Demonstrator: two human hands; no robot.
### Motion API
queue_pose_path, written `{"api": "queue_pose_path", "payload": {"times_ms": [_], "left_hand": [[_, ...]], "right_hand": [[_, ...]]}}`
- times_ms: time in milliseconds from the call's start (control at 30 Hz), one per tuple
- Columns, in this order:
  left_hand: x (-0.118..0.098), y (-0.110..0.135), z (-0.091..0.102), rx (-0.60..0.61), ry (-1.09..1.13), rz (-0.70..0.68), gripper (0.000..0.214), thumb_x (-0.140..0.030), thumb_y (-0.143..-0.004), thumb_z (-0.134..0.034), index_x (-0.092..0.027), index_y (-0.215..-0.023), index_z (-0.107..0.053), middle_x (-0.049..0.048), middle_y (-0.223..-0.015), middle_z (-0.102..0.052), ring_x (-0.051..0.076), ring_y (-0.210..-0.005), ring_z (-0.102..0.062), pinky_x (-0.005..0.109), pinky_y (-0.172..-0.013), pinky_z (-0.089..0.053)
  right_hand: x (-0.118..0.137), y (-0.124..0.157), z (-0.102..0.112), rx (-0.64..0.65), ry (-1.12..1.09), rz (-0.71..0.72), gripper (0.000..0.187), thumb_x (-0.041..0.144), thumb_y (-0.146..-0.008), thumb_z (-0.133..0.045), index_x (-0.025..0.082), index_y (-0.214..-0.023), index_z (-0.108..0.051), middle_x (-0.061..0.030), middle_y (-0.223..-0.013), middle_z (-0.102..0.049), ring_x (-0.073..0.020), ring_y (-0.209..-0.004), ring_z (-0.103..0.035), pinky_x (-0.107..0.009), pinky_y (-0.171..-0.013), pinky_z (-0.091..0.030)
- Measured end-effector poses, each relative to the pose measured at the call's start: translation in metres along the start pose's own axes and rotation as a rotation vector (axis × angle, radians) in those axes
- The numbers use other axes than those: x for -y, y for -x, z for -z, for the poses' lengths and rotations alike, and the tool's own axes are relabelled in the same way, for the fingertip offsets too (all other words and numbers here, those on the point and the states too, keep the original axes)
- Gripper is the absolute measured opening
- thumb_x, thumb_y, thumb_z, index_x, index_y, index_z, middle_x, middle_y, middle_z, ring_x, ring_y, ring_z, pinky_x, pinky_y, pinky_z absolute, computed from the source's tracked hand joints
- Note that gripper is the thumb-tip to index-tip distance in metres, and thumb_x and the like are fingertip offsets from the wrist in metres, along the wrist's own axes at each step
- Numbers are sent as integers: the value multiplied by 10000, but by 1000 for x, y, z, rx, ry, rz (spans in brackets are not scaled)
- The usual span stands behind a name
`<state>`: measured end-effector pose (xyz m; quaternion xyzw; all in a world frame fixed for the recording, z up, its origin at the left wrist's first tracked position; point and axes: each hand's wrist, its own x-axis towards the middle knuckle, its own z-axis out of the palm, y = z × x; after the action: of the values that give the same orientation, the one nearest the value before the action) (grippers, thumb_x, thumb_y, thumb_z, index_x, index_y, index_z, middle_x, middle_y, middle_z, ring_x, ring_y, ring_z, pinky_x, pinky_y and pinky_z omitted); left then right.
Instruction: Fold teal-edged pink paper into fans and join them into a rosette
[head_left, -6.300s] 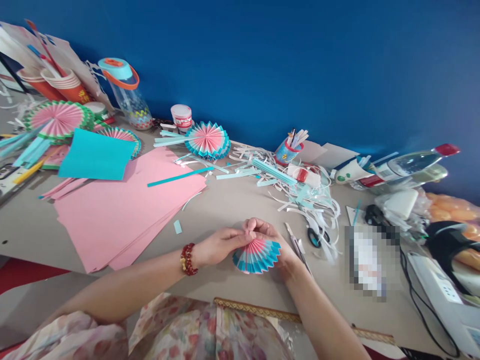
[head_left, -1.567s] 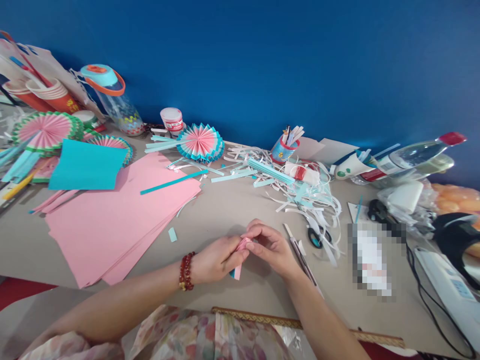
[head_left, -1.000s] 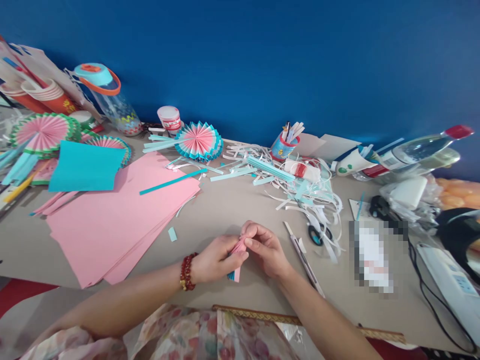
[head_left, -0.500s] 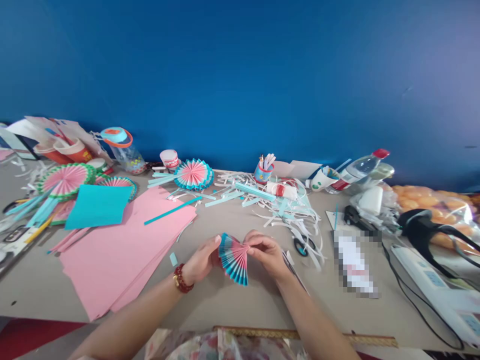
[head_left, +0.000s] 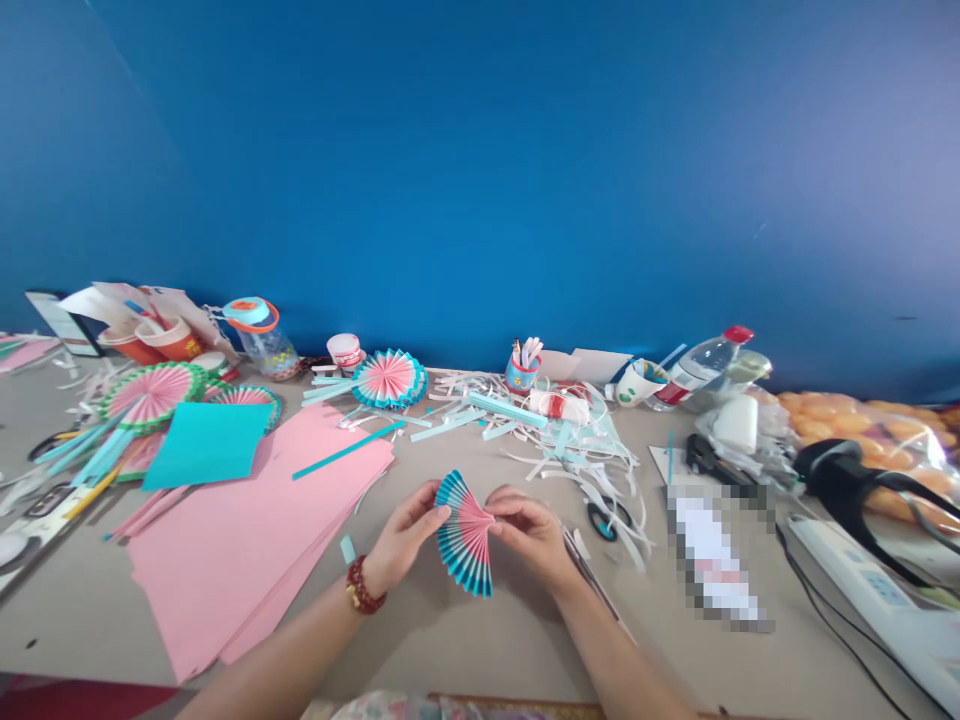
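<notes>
Both forearms are cut off at the lower edge. The left hand grips the outer blue rim of the pleated fan between thumb and fingers; the right hand pinches its gathered pink end narrowly. The fan is raised between the hands. About a second earlier the pleats were bunched in the left palm; they now stand spread, which suggests the folds open evenly while the pinch acts as pivot. The left fingers behind the fan are hidden. Right of the fan, the right forearm partly covers a slim cutter. Left of the fan lie pink sheets. Beyond the fan, to the right, scissors show only their handles, blades obscured by paper strips; a pixelated patch farther right is unreadable.
</notes>
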<state>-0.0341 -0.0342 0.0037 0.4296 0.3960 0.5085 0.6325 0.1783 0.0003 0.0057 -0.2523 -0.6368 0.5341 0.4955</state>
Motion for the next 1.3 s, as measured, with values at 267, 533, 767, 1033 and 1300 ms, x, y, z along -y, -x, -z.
{"api": "queue_pose_path", "payload": {"times_ms": [267, 533, 767, 1033, 1300], "left_hand": [[-2, -2, 1, 44, -212, -131, 318, -356, -955, -543, -181, -1219, -582, 64, -1109, -658, 198, -1025, -599, 319, -943, -475], [-3, 2, -4, 22, -298, -106, 479, -351, -918, -598, -180, -1336, -438, 79, -1163, -646, 207, -1033, -633, 345, -936, -516], [-5, 3, -6, -77, -427, -99, 527, -379, -912, -594, -159, -1353, -408, 106, -1169, -670, 232, -1042, -662, 364, -903, -547], [-11, 2, -5, -92, -513, -147, 515, -365, -916, -577, -174, -1364, -413, 104, -1201, -665, 229, -1052, -670, 364, -914, -554], [-22, 2, -6, -101, -566, -101, 499, -395, -913, -572, -175, -1340, -436, 68, -1061, -700, 197, -889, -688, 317, -805, -572]], "right_hand": [[-5, -1, 4, 47, 36, -43, 197, 191, -844, -721, 279, -1017, -753, -51, -928, -690, -189, -885, -649, -324, -799, -514], [-10, 0, 1, 22, 26, -98, 185, 224, -875, -694, 286, -1044, -733, -53, -970, -680, -189, -929, -640, -326, -824, -508], [-5, 3, -5, 83, -11, -171, 329, 363, -891, -663, 263, -1204, -638, -86, -1132, -615, -218, -1023, -625, -356, -882, -519], [1, 7, -16, 107, 135, -307, 696, 365, -871, -657, 271, -1476, -326, -92, -1189, -551, -180, -902, -628, -340, -834, -536], [13, 4, -9, 166, 249, -280, 547, 304, -937, -476, 246, -1466, -353, -55, -1041, -594, -173, -848, -586, -309, -789, -504]]}}
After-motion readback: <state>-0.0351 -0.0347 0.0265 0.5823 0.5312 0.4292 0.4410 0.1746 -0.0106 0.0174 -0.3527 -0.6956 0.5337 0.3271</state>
